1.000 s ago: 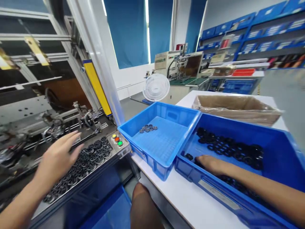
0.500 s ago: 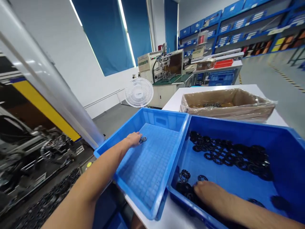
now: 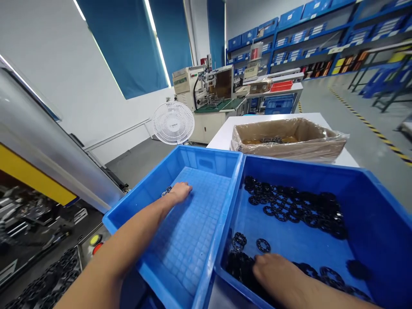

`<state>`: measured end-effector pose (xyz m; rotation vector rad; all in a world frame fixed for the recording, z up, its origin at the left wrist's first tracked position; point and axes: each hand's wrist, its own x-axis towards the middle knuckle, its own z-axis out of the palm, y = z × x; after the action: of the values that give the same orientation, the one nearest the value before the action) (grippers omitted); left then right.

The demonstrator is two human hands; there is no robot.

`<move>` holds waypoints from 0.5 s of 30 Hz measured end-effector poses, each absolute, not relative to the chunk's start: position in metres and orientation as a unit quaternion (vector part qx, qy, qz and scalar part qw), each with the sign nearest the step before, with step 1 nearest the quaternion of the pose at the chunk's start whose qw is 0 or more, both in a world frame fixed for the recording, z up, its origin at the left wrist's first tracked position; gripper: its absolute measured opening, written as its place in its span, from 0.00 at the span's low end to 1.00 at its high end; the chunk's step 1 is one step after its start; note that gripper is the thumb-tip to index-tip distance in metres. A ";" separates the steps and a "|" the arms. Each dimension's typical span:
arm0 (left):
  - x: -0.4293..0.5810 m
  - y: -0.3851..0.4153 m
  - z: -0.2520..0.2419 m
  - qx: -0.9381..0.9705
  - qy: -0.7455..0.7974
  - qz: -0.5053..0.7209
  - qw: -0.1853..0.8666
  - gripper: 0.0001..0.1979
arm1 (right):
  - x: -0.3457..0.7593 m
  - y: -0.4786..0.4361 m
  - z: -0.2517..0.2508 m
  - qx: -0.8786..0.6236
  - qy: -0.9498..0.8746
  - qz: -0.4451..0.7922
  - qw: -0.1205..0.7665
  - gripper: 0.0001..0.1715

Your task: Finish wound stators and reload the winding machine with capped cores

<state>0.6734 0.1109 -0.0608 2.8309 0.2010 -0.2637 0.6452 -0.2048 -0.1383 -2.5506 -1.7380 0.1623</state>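
My left hand (image 3: 179, 192) reaches into the lighter blue bin (image 3: 206, 161), its fingers curled down onto the bin floor. A few small grey rings (image 3: 166, 190) peek out just to the left of it. What the fingers hold is hidden. My right hand (image 3: 273, 272) rests in the near left corner of the darker blue bin (image 3: 370, 184), fingers bent into a heap of black toothed rings (image 3: 240, 262). More black rings (image 3: 289, 204) lie spread across the far half of that bin.
Behind the bins, a plastic-lined cardboard box (image 3: 289, 143) stands on the white table (image 3: 222, 135). At left is a machine with a sloping metal post (image 3: 48, 150), coloured buttons (image 3: 95, 242) and a tray of black rings (image 3: 41, 285). A white fan (image 3: 173, 122) stands on the floor.
The view has swung right, away from the machine. My left hand moved from the machine's ring tray into the lighter bin and now covers the small rings. My right hand stayed in the darker bin.
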 end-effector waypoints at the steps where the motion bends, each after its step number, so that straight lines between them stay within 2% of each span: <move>1: 0.668 0.106 -0.048 0.979 0.064 -0.067 0.181 0.14 | 0.646 -0.203 -0.132 -0.825 -0.564 0.044 -0.010 0.20; 3: 0.651 0.095 -0.018 0.964 0.048 -0.009 0.262 0.14 | 0.648 -0.201 -0.120 -0.827 -0.560 0.023 -0.052 0.21; 9: 0.540 0.054 0.055 0.871 -0.034 0.140 0.470 0.22 | 0.654 -0.201 -0.103 -0.831 -0.556 -0.035 0.015 0.21; 11: 0.499 0.044 0.058 0.827 -0.054 0.179 0.531 0.23 | 0.659 -0.199 -0.100 -0.818 -0.567 -0.073 0.063 0.21; 13: 0.461 0.037 0.054 0.690 -0.054 0.189 0.696 0.21 | 0.663 -0.195 -0.098 -0.792 -0.585 -0.107 0.135 0.21; 15: 0.425 0.030 0.047 0.577 -0.048 0.195 0.792 0.18 | 0.666 -0.192 -0.098 -0.764 -0.587 -0.153 0.220 0.19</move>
<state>0.4255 0.0301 0.0472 1.2406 -0.1037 0.4190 0.6655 -0.1921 -0.0977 -2.1117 -1.6246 -0.4224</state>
